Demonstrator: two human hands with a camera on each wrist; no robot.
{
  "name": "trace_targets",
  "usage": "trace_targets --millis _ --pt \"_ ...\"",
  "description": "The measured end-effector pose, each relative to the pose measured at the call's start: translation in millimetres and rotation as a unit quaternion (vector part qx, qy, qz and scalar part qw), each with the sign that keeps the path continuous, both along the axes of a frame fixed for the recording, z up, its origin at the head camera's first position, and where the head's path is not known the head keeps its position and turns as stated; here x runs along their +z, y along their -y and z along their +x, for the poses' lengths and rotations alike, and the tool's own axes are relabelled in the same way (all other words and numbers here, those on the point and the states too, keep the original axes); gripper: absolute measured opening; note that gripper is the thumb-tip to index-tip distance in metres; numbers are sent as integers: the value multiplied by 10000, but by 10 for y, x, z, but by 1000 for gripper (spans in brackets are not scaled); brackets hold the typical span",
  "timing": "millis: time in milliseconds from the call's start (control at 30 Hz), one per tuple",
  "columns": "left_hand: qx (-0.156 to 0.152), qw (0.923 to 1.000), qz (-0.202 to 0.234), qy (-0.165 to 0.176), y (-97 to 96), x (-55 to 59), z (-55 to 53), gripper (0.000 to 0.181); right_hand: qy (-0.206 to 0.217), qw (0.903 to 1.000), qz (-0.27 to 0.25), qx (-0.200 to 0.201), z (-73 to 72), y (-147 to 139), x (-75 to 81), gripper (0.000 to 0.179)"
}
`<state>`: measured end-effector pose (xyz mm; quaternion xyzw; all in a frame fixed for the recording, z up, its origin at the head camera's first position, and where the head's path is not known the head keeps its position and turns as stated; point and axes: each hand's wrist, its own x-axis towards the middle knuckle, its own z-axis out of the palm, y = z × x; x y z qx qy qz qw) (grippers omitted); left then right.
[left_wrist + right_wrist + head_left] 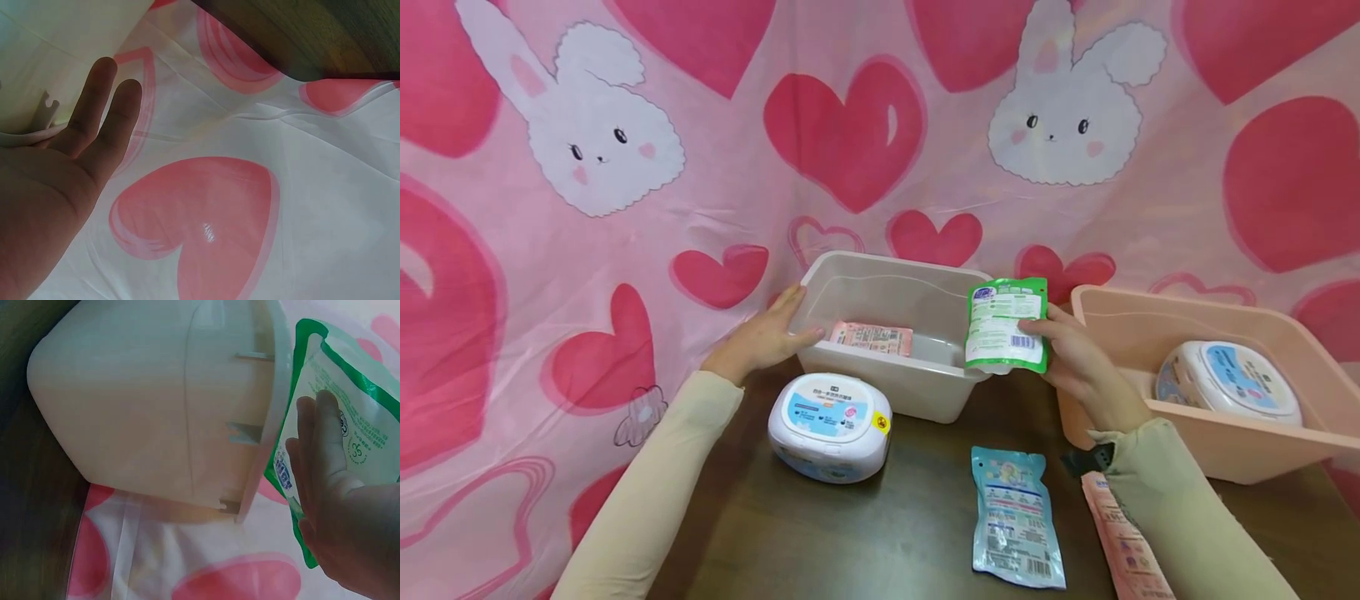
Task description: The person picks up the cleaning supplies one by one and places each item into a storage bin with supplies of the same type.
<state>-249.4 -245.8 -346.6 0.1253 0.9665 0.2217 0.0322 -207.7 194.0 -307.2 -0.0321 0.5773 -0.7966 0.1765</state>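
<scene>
My right hand (1078, 358) pinches a green and white pouch (1000, 337), thumb on the printed face and fingers behind. The pouch is held upright at the right end of a light grey bin (910, 392), overlapping its rim. In the right wrist view the fingers lie along the pouch (369, 425). My left hand (763, 333) touches the left end of the grey bin; two straight fingers (119, 112) show in the left wrist view, and the bin hides the others. Inside the grey bin lies a pink packet (876, 339).
A white tub (831, 446) with a blue label stands before the grey bin. A blue pouch (1017, 517) and another pink packet (1123, 542), partly under my right forearm, lie on the dark table (805, 533). To the right, a peach bin (1195, 437) holds a similar tub (1232, 379).
</scene>
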Motion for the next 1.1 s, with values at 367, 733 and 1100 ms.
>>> trace_targets --millis 367,733,1100 --pt "23 10000 31 -25 -8 -16 2 101 608 9962 -586 219 -239 232 -64 66" --pt "20 10000 28 -73 -26 -14 19 103 866 9831 -1346 884 -466 481 -82 65" --pt "16 9999 58 -131 -13 -9 14 102 1090 9865 -906 819 -457 496 -51 61"
